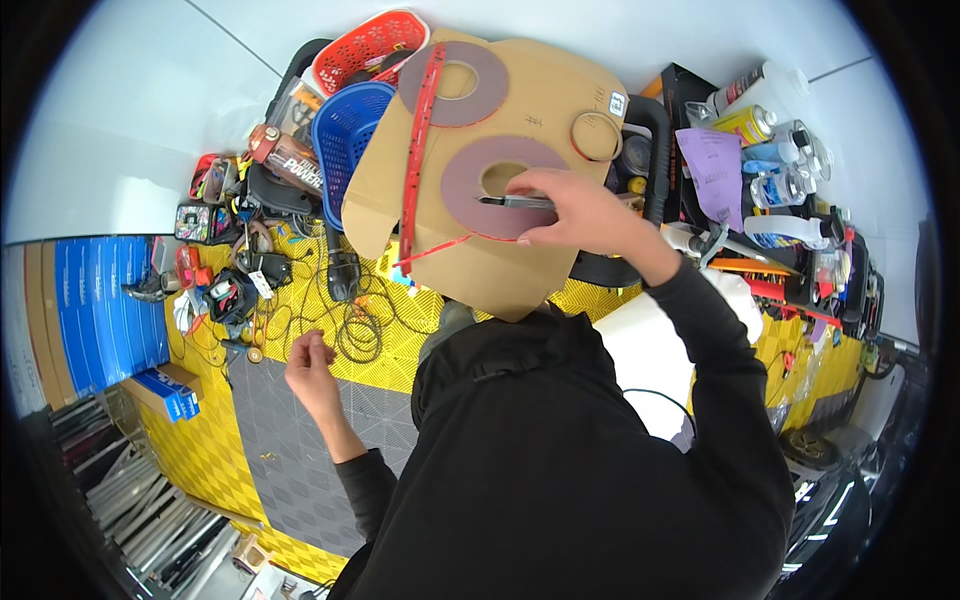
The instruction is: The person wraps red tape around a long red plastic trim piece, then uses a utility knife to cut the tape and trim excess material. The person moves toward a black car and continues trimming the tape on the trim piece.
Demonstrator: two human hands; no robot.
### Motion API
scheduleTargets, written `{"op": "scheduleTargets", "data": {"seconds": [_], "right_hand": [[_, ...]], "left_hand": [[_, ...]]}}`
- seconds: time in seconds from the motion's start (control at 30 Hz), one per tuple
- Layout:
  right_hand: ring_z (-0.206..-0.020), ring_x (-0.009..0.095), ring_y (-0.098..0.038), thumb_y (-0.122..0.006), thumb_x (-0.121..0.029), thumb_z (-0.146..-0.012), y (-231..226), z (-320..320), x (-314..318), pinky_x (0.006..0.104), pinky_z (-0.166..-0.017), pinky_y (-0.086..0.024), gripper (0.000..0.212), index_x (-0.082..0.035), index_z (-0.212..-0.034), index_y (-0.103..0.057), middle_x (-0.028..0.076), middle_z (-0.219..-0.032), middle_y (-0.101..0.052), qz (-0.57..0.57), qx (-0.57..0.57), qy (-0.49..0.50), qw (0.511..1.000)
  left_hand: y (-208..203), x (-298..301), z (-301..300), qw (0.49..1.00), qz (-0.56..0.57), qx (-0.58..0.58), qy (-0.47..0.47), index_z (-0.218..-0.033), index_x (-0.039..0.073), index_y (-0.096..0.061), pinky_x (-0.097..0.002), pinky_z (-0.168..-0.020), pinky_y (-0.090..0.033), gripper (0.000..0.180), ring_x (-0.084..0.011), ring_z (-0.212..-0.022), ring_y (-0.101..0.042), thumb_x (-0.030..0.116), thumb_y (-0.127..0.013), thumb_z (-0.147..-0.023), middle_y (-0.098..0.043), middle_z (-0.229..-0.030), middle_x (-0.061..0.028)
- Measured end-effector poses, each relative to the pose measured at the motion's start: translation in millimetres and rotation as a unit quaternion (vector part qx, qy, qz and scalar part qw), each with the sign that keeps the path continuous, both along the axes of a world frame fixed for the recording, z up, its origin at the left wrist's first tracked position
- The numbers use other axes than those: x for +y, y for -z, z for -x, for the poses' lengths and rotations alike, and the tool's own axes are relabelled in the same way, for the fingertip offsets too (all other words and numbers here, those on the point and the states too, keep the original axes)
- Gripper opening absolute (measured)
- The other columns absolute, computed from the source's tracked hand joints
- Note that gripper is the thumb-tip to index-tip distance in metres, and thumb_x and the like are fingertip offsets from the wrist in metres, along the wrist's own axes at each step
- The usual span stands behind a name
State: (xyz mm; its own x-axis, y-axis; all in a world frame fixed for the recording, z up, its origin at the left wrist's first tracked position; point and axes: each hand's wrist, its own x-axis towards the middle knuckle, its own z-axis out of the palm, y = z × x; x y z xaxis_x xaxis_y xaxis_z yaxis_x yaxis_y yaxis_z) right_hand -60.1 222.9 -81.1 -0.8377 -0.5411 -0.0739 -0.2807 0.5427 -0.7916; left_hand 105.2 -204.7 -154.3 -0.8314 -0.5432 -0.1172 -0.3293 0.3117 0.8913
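My right hand (575, 212) grips a slim grey utility knife (528, 202) with a dark tip, its fingers closed around the handle. The knife lies over a wide flat roll of purple-grey tape (465, 185) with red edging, on a sheet of brown cardboard (540, 85). A second such tape roll (488, 70) rests farther back. Along the cardboard's left side runs a long red strip (420, 150), with a thin red strip (440, 250) near its lower end. My left hand (312, 375) hangs away from the cardboard, fingers curled; what they hold, if anything, is hidden.
A thin brown ring (596, 136) lies on the cardboard's right. Left of it stand a blue basket (345, 135), a red-and-white basket (365, 45) and a brown bottle (285, 155). Bottles and cans (750, 125) crowd the right. Coiled cables (360, 335) lie on the yellow floor (395, 360).
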Motion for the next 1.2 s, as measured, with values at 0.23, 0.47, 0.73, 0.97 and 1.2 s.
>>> {"op": "scheduleTargets", "data": {"seconds": [0.23, 0.47, 0.73, 0.97, 1.2], "right_hand": [[-0.100, 0.019, -0.065, -0.084, -0.054, -0.083, -126.3, 27.2, -3.0, 0.0307, -0.088, -0.050, 0.074, 0.001, -0.129, -0.064, 0.011, -0.113, -0.069, 0.020, -0.286, -0.071, 0.955], [-0.100, 0.019, -0.062, -0.082, -0.060, -0.080, -159.2, 25.6, -22.4, 0.0300, -0.088, -0.048, 0.081, 0.003, -0.129, -0.065, 0.011, -0.110, -0.067, 0.076, -0.282, -0.108, 0.950], [-0.108, 0.017, -0.062, -0.084, -0.055, -0.082, -183.8, 11.0, -41.0, 0.0297, -0.093, -0.048, 0.081, 0.004, -0.133, -0.062, 0.011, -0.115, -0.067, 0.080, -0.312, -0.134, 0.937], [-0.104, 0.019, -0.065, -0.088, -0.055, -0.076, -188.1, 4.4, -36.5, 0.0299, -0.092, -0.051, 0.089, 0.004, -0.135, -0.060, 0.013, -0.111, -0.069, 0.085, -0.326, -0.101, 0.936], [-0.097, 0.018, -0.069, -0.092, -0.056, -0.070, -184.4, 5.5, -21.1, 0.0283, -0.090, -0.052, 0.097, 0.006, -0.136, -0.057, 0.017, -0.110, -0.072, 0.135, -0.370, -0.090, 0.915]], "left_hand": [[-60.9, -40.0, 6.5, 0.952, 0.268, -0.148, 0.024, -0.086, -0.001, -0.066, -0.0404, -0.061, -0.043, 0.036, -0.0172, -0.066, -0.057, 0.025, -0.057, -0.109, -0.058, -0.072, -0.0080], [-168.2, 30.9, 39.5, 0.893, 0.409, 0.162, 0.095, -0.104, 0.000, -0.076, -0.0417, -0.091, -0.051, 0.015, -0.0319, -0.100, -0.067, 0.005, -0.071, -0.092, -0.072, -0.106, -0.0109], [-241.4, 110.6, 68.9, 0.872, 0.169, 0.257, 0.380, -0.098, 0.003, -0.078, -0.0343, -0.074, -0.051, 0.023, -0.0248, -0.086, -0.067, 0.005, -0.084, -0.077, -0.071, -0.093, -0.0082], [-244.8, 112.1, 79.2, 0.834, 0.240, 0.286, 0.407, -0.089, 0.005, -0.074, -0.0374, -0.068, -0.051, 0.018, -0.0261, -0.079, -0.064, 0.005, -0.085, -0.075, -0.067, -0.083, -0.0057], [-241.0, 107.2, 89.3, 0.817, 0.229, 0.290, 0.443, -0.091, 0.005, -0.073, -0.0378, -0.069, -0.053, 0.020, -0.0269, -0.080, -0.065, 0.003, -0.084, -0.075, -0.066, -0.087, -0.0072]]}}
